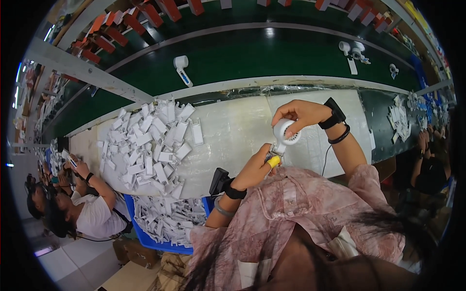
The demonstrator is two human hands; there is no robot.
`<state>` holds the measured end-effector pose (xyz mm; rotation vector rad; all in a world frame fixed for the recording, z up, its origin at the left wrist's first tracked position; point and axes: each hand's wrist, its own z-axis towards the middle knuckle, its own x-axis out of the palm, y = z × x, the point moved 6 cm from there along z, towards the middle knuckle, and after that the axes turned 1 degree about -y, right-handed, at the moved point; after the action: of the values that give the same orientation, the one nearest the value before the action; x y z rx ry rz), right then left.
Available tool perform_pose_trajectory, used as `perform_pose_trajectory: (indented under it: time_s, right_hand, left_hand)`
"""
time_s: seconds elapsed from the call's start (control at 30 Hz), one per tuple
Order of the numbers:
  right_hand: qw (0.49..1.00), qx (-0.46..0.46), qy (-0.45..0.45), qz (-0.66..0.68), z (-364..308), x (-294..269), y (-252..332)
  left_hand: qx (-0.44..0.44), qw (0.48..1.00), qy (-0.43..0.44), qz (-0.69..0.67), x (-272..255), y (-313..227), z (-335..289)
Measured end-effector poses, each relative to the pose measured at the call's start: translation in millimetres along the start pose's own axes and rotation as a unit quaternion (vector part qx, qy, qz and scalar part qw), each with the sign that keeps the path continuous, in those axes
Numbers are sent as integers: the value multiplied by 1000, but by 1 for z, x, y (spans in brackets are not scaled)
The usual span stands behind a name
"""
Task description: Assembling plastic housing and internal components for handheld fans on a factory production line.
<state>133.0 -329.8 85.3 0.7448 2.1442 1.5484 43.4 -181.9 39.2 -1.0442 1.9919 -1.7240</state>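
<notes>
A small white handheld fan (pixel 292 141) with a round slotted head is held over the bench in front of my chest. My right hand (pixel 302 114) has its fingers and thumb closed around the round head. Below it, my left hand (pixel 257 167) grips the fan's lower end, where small inner parts seem to show but are too small to make out. A yellow cover (pixel 274 161) sits on a digit of my left hand. To the left of both hands lies a heap of white plastic housing pieces (pixel 145 140).
A blue bin (pixel 141 237) full of similar white pieces stands beside me at the lower left. Beyond the bench runs a green conveyor belt (pixel 233 58) carrying a white fan (pixel 181 63) and other fan parts (pixel 352 66). Co-workers (pixel 99 208) sit at left and right.
</notes>
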Motion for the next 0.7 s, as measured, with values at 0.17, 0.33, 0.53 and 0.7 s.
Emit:
perform_pose_trajectory:
  time_s: [0.17,0.33,0.53,0.7]
  right_hand:
    - [998,8,11,-59,17,2,8]
    - [999,-3,-3,-39,21,0,10]
    - [996,26,-15,-88,28,-1,-2]
    - [995,35,-8,-96,32,3,2]
  left_hand:
    - [15,998,16,-52,2,-3,4]
    - [31,996,11,-80,0,-3,2]
    - [27,996,2,-84,0,6,3]
    - [4,988,-51,-146,-6,0,7]
